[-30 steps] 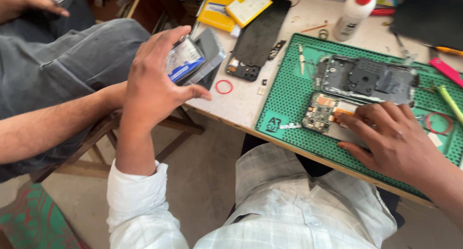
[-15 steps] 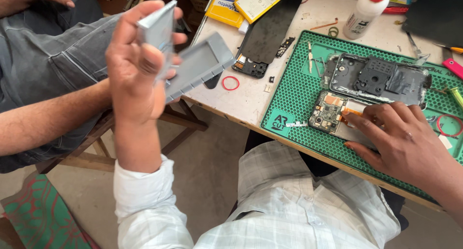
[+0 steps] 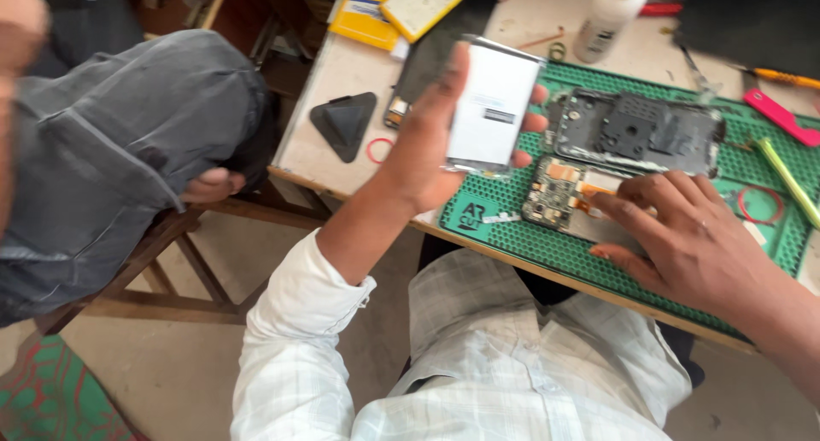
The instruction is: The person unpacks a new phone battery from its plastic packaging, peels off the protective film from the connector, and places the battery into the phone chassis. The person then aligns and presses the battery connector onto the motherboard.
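In the head view, the left hand [image 3: 427, 150] is raised near the middle of the frame, its fingers wrapped around the edges of a flat white rectangular battery [image 3: 494, 103] with silver rims and a small dark label; the thumb runs up the battery's left edge and fingertips show along its right side, so the grip is closed firmly on it, holding it upright above the table edge. To the right, the right hand [image 3: 683, 240] lies spread and flat on the green cutting mat [image 3: 598, 253], its fingers open and pressing on a pale flat part just beside a small circuit board [image 3: 553, 193] with an orange strip; it grasps nothing. Above that hand, in the upper right of the frame, an opened phone frame [image 3: 636, 133] rests on the mat. A white glue bottle [image 3: 608, 14] with a red cap stands at the top, near yellow packets [image 3: 395, 7] and a dark phone panel [image 3: 431, 52]. A black triangular pick [image 3: 344, 123] and a red rubber ring [image 3: 379, 150] lie on the pale table [image 3: 325, 155] left of the mat. At the far left another person in a grey garment [image 3: 120, 150] sits close by.
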The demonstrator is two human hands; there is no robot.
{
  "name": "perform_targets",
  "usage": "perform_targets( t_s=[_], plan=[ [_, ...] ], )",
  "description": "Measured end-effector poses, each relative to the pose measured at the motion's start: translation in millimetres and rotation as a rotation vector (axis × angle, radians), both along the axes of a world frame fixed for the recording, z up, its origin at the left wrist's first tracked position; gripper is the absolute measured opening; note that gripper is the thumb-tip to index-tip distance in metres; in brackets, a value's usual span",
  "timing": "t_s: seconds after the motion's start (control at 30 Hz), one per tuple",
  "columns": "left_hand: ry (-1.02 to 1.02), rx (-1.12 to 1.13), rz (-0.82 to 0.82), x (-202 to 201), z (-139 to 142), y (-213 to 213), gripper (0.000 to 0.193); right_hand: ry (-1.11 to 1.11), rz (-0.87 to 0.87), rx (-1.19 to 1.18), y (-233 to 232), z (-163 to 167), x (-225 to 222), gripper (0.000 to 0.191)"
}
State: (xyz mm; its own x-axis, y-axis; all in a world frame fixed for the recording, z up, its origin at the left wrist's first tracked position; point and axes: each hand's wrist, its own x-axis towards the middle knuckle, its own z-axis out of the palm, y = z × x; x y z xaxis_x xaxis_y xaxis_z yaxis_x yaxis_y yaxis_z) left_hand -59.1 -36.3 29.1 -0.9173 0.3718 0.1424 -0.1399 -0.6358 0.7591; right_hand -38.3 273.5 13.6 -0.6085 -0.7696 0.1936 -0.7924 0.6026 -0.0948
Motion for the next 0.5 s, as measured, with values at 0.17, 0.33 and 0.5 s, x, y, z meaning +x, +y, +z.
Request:
perform_targets(
  t_s=[0.17, 0.33, 0.5],
  plan=[
    [0.376, -0.519, 0.061, -4.8, -7.0, 48.9, 0.058, -0.394, -0.08, -0.597, 19.4, 1.9, 0.3, 0.048],
    [0.972, -0.985, 0.324, -1.0, -6.6, 82.1, 0.076, -1.119, -0.052, -1.245, 38.0, -9.6, -13.2, 0.066],
    [1.317, -1.158, 0.384, 2.1, -5.2, 93.2, 0.092, -1.016, -0.239, -1.137, 41.7, -20.1, -15.0, 0.057]
  ],
)
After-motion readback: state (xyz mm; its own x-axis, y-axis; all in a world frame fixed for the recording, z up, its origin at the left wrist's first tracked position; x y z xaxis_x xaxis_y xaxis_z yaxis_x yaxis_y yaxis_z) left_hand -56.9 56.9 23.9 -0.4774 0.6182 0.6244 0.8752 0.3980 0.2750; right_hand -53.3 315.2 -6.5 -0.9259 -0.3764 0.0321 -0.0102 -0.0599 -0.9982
